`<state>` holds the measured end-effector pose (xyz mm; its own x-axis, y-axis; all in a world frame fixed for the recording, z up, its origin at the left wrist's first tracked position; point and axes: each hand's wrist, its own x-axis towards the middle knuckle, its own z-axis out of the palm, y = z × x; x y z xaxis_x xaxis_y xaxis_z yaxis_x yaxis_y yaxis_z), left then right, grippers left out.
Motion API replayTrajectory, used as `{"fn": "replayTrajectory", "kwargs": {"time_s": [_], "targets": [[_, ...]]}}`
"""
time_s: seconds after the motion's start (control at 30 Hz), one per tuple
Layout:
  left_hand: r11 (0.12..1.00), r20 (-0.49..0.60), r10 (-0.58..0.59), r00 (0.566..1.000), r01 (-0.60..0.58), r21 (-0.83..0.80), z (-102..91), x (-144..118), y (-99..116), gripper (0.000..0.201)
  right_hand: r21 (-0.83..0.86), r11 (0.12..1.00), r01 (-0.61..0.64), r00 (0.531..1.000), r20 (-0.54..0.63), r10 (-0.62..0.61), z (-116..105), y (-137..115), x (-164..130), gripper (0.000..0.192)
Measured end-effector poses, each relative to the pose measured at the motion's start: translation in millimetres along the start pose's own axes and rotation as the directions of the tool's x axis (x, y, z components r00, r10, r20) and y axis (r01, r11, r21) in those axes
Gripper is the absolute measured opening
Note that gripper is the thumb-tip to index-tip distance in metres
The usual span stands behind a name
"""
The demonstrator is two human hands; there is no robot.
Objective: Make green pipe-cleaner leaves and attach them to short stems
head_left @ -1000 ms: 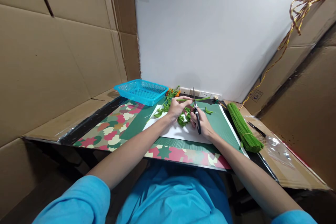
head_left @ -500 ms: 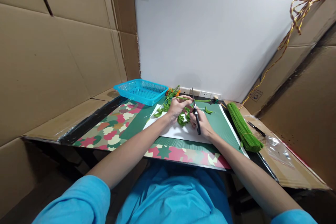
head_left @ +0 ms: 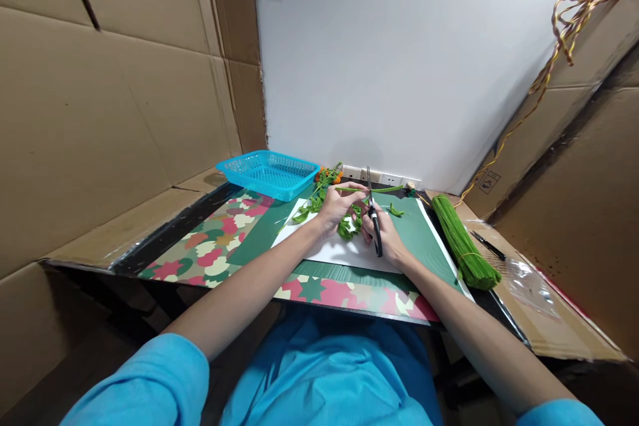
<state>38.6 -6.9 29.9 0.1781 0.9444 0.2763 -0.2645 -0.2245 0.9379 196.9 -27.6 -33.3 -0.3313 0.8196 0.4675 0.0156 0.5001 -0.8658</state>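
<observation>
My left hand (head_left: 337, 206) pinches a thin green stem (head_left: 384, 190) and holds it level above a white sheet (head_left: 344, 253). My right hand (head_left: 387, 236) grips black-handled scissors (head_left: 373, 219), blades pointing away from me and meeting the stem just right of my left fingers. Under both hands lies a small heap of green cut pieces (head_left: 348, 225). One more green scrap (head_left: 397, 212) rests on the green mat to the right.
A blue plastic basket (head_left: 269, 174) stands at the back left. Orange and green flower sprigs (head_left: 327, 178) lie beside it. A thick bundle of green stems (head_left: 462, 243) lies on the right, with a black pen (head_left: 488, 246) past it. Cardboard walls enclose both sides.
The held stem and the scissor blades have shifted only slightly against each other. Both hands stay in the same spot.
</observation>
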Motion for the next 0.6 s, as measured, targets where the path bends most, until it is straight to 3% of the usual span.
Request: {"fn": "replayTrajectory", "kwargs": {"time_s": [0.27, 0.6], "targets": [[0.997, 0.001, 0.07, 0.998, -0.07, 0.031, 0.0, -2.1, 1.2, 0.032, -0.021, 0.999, -0.026, 0.999, -0.02, 0.026, 0.6, -0.1, -0.7, 0.045], [0.996, -0.018, 0.059, 0.998, -0.057, 0.061, 1.0, -2.0, 1.1, 0.033, -0.047, 0.997, -0.054, 0.998, -0.015, 0.053, 0.6, 0.5, 0.0, 0.048]]}}
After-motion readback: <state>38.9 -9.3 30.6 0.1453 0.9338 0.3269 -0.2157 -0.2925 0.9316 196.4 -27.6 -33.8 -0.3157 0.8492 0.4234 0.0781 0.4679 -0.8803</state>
